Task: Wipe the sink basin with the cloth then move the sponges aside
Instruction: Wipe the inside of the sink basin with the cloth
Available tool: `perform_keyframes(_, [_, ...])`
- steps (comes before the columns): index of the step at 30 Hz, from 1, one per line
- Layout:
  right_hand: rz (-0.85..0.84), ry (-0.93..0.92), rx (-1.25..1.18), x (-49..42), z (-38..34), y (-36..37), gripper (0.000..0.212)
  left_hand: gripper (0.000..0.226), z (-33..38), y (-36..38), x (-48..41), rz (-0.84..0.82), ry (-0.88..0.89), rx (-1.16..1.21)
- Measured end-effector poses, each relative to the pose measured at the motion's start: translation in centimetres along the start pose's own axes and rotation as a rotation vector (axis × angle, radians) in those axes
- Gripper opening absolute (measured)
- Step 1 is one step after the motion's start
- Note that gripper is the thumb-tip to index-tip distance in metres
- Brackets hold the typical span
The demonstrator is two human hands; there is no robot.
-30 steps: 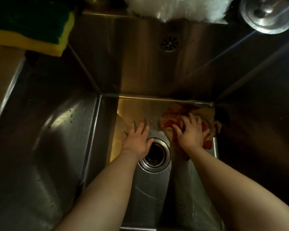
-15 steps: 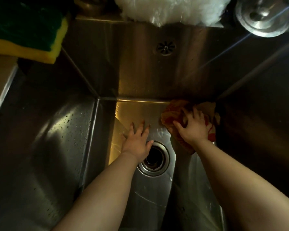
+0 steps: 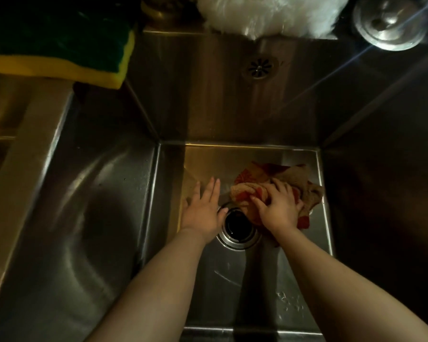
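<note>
We see dim, warm light glinting on the steel worktop [image 3: 27, 144] at left; a round metal lid [image 3: 391, 23] sits at its far right corner, white fluff [image 3: 269, 13] nearby.

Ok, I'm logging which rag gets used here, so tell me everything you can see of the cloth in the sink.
The cloth is a crumpled rag, tan and woven-looking with red-orange patches. It lies bunched on the sink floor, toward the far right corner, its near edge beside the drain. The right hand holds it down, fingers curled into the folds. The left hand rests apart from it.
</note>
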State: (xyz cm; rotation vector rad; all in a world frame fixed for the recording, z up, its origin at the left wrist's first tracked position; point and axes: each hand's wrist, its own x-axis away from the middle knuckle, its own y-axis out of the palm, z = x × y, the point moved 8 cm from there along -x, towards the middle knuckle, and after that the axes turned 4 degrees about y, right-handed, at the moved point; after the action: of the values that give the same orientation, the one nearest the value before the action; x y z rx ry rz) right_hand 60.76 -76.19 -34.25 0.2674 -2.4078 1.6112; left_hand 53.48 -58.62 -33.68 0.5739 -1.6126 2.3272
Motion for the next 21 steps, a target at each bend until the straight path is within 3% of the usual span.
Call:
perform_keyframes(8, [0.015,0.01,-0.009,0.0,-1.7,1.0,0.039,0.071,-2.8,-0.3,0.9,0.072,0.006,-0.022])
perform_keyframes(13, [-0.009,-0.09,-0.027,0.9,-6.3,3.7,0.038,0.072,-3.9,-1.1,1.1,0.179,0.009,0.031])
perform_keyframes(16, [-0.075,-0.171,-0.06,1.3,-9.0,5.1,0.043,0.071,-4.7,-2.7,0.9,0.27,0.0,-0.104])
perform_keyframes(21, [-0.082,-0.221,-0.336,1.7,-8.6,3.1,0.059,0.068,-4.4,-2.7,0.3,0.161,0.029,-0.164])
